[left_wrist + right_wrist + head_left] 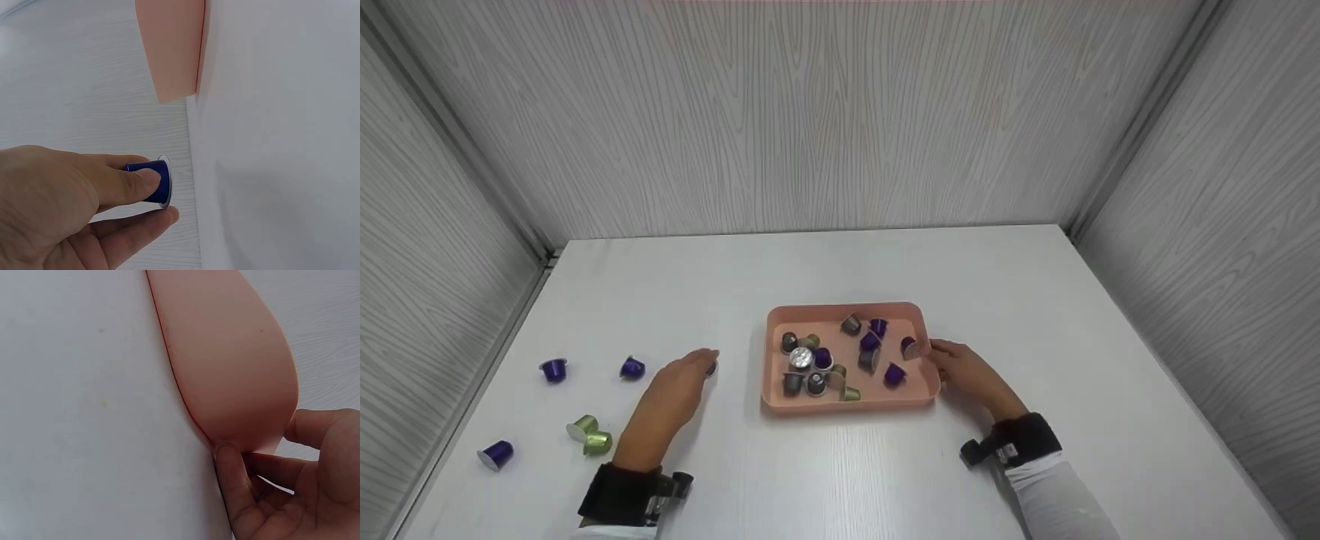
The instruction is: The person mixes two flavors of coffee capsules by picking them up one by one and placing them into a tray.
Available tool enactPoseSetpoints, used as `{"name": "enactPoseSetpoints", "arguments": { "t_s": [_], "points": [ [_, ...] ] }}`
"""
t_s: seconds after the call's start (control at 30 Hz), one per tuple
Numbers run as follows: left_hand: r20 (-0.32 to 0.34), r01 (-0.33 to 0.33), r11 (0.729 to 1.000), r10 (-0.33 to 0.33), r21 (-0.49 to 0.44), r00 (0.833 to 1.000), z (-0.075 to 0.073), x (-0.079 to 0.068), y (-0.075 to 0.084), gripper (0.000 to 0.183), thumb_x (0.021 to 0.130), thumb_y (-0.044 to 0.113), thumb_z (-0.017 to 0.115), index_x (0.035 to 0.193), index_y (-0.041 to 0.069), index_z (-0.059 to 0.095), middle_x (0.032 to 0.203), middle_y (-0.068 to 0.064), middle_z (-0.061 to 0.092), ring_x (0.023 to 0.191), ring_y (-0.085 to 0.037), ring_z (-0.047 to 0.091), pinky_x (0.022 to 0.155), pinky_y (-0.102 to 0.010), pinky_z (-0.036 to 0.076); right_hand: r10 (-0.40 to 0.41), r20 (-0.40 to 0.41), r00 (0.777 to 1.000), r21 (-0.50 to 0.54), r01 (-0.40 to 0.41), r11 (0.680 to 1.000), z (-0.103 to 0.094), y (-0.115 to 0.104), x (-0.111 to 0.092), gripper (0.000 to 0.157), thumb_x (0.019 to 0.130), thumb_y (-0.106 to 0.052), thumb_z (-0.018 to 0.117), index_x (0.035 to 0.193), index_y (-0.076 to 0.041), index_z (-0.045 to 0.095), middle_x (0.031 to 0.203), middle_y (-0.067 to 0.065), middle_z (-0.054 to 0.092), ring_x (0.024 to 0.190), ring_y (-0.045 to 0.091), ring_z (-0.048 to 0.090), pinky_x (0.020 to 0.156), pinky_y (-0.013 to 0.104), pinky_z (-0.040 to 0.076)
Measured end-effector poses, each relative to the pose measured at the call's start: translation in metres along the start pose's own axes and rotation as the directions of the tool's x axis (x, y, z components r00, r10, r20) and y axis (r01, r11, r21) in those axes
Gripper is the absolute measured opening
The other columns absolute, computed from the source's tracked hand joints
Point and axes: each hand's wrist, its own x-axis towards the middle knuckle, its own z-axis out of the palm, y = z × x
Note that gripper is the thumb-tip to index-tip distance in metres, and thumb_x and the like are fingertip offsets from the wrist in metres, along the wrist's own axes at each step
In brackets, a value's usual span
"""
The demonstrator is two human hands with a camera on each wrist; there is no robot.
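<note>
In the left wrist view, my left hand (pixel 62 197) pinches a dark blue coffee capsule (pixel 157 183) between thumb and fingers, its silver rim facing outward. The head view shows this hand (pixel 679 386) left of a pink tray (pixel 851 405), apart from it, with the capsule mostly hidden by the fingers. At the tray's right end, my right hand (pixel 971 375) holds the wall. Up close, its fingers (pixel 232 464) meet the tray's base edge and wall while another digit reaches the rim. Several purple, black, green and silver-topped capsules (pixel 801 358) lie mixed inside the tray.
On the white table (pixel 840 480), purple capsules (pixel 553 370) lie scattered to the left of my left hand. Two green capsules (pixel 598 442) touch each other nearby. Grey wood-grain panels (pixel 810 120) enclose the table at the back and both sides.
</note>
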Motion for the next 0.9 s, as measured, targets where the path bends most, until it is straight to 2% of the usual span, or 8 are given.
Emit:
{"name": "enactPoseSetpoints", "arguments": {
  "t_s": [0.13, 0.2, 0.43, 0.6, 0.77, 0.9],
  "points": [
    [0.028, 0.031, 1.0, -0.031, -0.002, 0.999, 0.001, 0.009, 0.004, 0.036, 0.098, -0.007, 0.048, 0.133, -0.007, 0.053, 0.136, -0.024, 0.052, 0.123, -0.044, 0.05, 0.103, -0.051, 0.041, -0.003, -0.009, 1.0, -0.025, 0.003, 1.0, 0.0, 0.0, 0.001, 0.047, 0.103, -0.038, 0.048, 0.142, -0.012, 0.053, 0.1, 0.009, 0.066, 0.084, 0.02, 0.058, 0.07, 0.031, 0.046],
    [0.022, 0.035, 0.999, -0.035, -0.002, 0.999, 0.001, 0.014, 0.006, 0.035, 0.098, -0.004, 0.049, 0.134, -0.005, 0.054, 0.136, -0.022, 0.053, 0.121, -0.043, 0.051, 0.102, -0.05, 0.042, -0.001, -0.015, 1.0, -0.031, 0.001, 1.0, 0.001, 0.0, 0.002, 0.048, 0.103, -0.037, 0.048, 0.142, -0.011, 0.052, 0.101, 0.008, 0.066, 0.085, 0.02, 0.058, 0.071, 0.031, 0.046],
    [-0.079, -0.035, 0.999, 0.036, 0.009, 0.996, 0.002, 0.028, 0.018, 0.031, 0.096, 0.001, 0.058, 0.127, -0.002, 0.061, 0.127, -0.018, 0.061, 0.106, -0.038, 0.059, 0.094, -0.047, 0.048, 0.017, -0.026, 1.0, -0.02, -0.018, 1.0, 0.002, -0.001, 0.001, 0.048, 0.102, -0.036, 0.048, 0.143, -0.01, 0.052, 0.099, 0.006, 0.065, 0.085, 0.019, 0.058, 0.073, 0.029, 0.046],
    [-0.078, -0.033, 0.999, 0.034, 0.015, 0.996, 0.002, 0.039, 0.03, 0.033, 0.095, 0.006, 0.062, 0.128, 0.0, 0.06, 0.125, -0.016, 0.063, 0.104, -0.035, 0.059, 0.093, -0.045, 0.05, 0.022, -0.021, 1.0, -0.015, -0.022, 1.0, 0.002, -0.001, 0.0, 0.048, 0.102, -0.038, 0.049, 0.142, -0.011, 0.053, 0.093, 0.006, 0.064, 0.082, 0.019, 0.057, 0.071, 0.029, 0.045],
    [-0.065, -0.019, 1.0, 0.02, 0.018, 0.998, 0.002, 0.051, 0.043, 0.035, 0.096, 0.011, 0.062, 0.13, 0.003, 0.06, 0.125, -0.013, 0.064, 0.104, -0.031, 0.06, 0.093, -0.043, 0.05, 0.043, -0.027, 0.999, -0.011, -0.043, 0.999, 0.001, -0.002, 0.0, 0.049, 0.101, -0.043, 0.049, 0.141, -0.014, 0.054, 0.102, 0.005, 0.065, 0.088, 0.019, 0.058, 0.075, 0.03, 0.046],
    [-0.074, -0.046, 0.998, 0.049, 0.034, 0.996, 0.004, 0.06, 0.051, 0.034, 0.097, 0.014, 0.062, 0.13, 0.004, 0.061, 0.123, -0.012, 0.066, 0.101, -0.029, 0.061, 0.091, -0.041, 0.051, 0.062, -0.03, 0.998, -0.019, -0.062, 0.998, 0.001, -0.002, 0.0, 0.047, 0.101, -0.041, 0.049, 0.14, -0.015, 0.055, 0.094, 0.003, 0.063, 0.084, 0.019, 0.055, 0.071, 0.03, 0.043]
  ]
}}
